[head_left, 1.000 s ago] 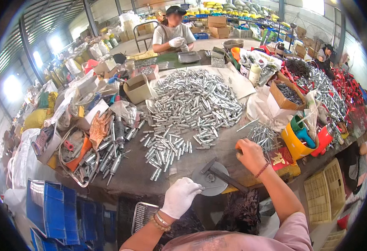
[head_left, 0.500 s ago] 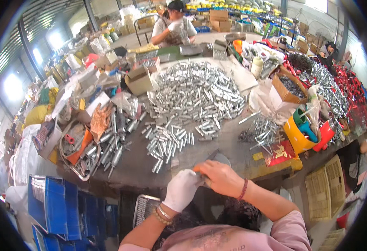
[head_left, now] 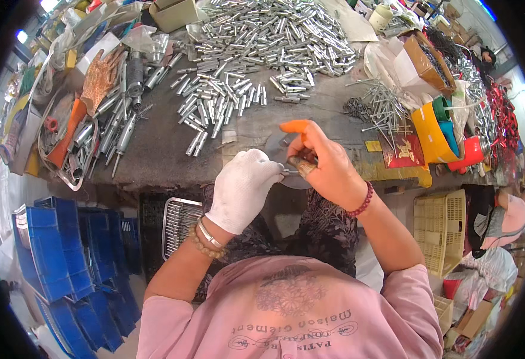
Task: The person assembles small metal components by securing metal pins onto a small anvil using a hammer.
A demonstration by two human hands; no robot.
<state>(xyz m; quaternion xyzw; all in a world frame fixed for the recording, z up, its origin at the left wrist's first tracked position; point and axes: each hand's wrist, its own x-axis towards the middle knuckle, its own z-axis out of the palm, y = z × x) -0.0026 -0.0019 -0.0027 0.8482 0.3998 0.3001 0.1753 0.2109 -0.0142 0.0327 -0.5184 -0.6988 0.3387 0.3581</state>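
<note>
While the right hand (head_left: 334,176) was over by the thin rods (head_left: 382,107) a second ago, it has now come across to the left hand (head_left: 241,188), and the two are close together near the front edge of the table (head_left: 155,134). The left hand wears a white glove, and its grip is pinching a thin metal piece (head_left: 290,172) between thumb and finger. That piece is in the small gap between the hands, pointing toward the right thumb. The right hand is bare, with its orange pointing finger spread out away from the thumb. The thumb is right by the far end of the piece, but I cannot tell if the right grip is pressed on it too. So both hands now seem to be busy with the same small piece, and not one hand alone. Just past them is the round grey disc (head_left: 277,141), partly hidden by the right hand. A hammer lay on it a second ago, but now I cannot make it out. The big heap of shiny metal tubes (head_left: 274,36) is farther back, well apart from both hands, and a smaller bunch (head_left: 217,102) lies in front of it. Neither hand touches those.
</note>
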